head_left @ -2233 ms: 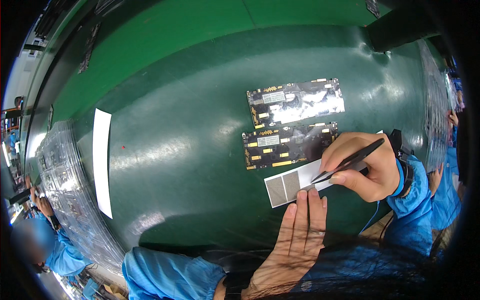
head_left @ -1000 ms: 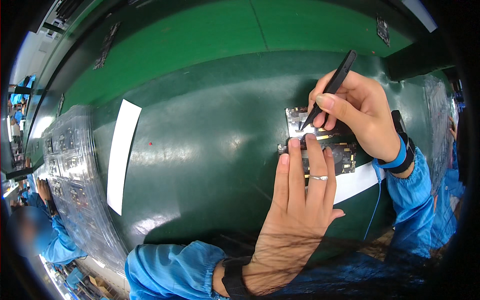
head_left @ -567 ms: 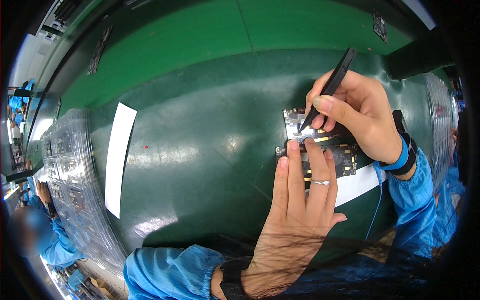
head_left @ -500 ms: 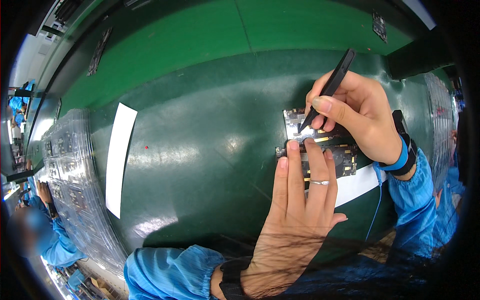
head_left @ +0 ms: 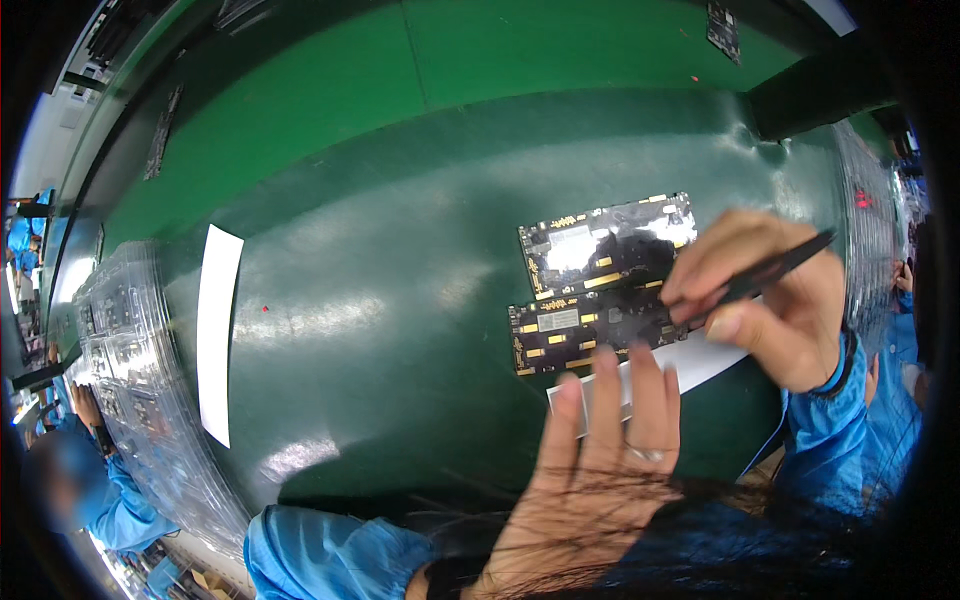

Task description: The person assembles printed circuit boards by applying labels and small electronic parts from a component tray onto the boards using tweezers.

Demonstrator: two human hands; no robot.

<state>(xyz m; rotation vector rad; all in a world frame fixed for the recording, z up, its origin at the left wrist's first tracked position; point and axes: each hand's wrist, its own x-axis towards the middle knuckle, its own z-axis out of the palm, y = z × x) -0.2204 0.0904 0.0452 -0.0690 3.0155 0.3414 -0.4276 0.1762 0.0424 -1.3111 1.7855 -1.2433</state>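
Observation:
Two black circuit boards with gold pads lie one above the other, right of centre: the upper board (head_left: 600,245) and the lower board (head_left: 560,338). My right hand (head_left: 795,325) is closed round black pointed tweezers (head_left: 775,270), partly smeared by motion. Their tip end is over the right part of the lower board; whether it touches cannot be made out. My left hand (head_left: 585,490) holds nothing and has its fingers apart. Its fingertips reach over a white paper strip (head_left: 715,352), close to the lower board's near edge.
Another white strip (head_left: 215,340) lies at the left on the dark green mat (head_left: 400,390). Stacked clear trays (head_left: 130,360) with boards stand at the left, more trays (head_left: 865,230) at the right. A black bar (head_left: 815,95) crosses the far right. Other people in blue sit at both sides.
My left hand has slid off the boards toward me. My right hand with the tweezers has moved right and down, away from the upper board's left part, and the tweezers now lie flatter.

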